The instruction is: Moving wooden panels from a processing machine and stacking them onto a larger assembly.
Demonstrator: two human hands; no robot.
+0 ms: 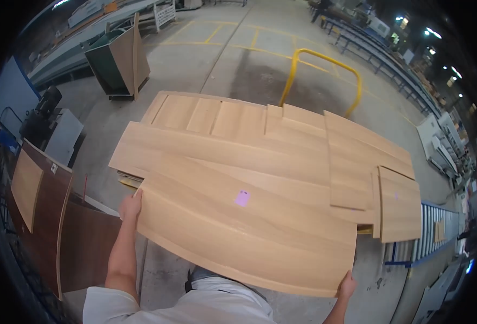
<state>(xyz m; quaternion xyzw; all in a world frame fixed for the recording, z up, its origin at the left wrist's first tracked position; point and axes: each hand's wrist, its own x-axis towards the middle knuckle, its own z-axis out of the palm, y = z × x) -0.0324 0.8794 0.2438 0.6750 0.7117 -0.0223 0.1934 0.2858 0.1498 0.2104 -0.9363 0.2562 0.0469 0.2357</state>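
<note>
A large light-wood panel [211,216] spans the space in front of my body, with a small pink label [242,198] on its face. My left hand [132,205] is closed on its left edge, fingers partly hidden beneath. At the right end, my right hand [347,285] grips the near corner with the thumb on the edge. The panel's far side overlaps a pile of similar wooden boards [281,146]; whether it rests on them I cannot tell. One smaller board [399,205] lies at the pile's right end.
A yellow tubular handle [330,58] rises behind the pile. Dark brown boards [46,200] stand at the left, near a machine with a black motor [43,108]. A roller conveyor [435,229] is at the right. A green and wood bin [120,67] stands far left.
</note>
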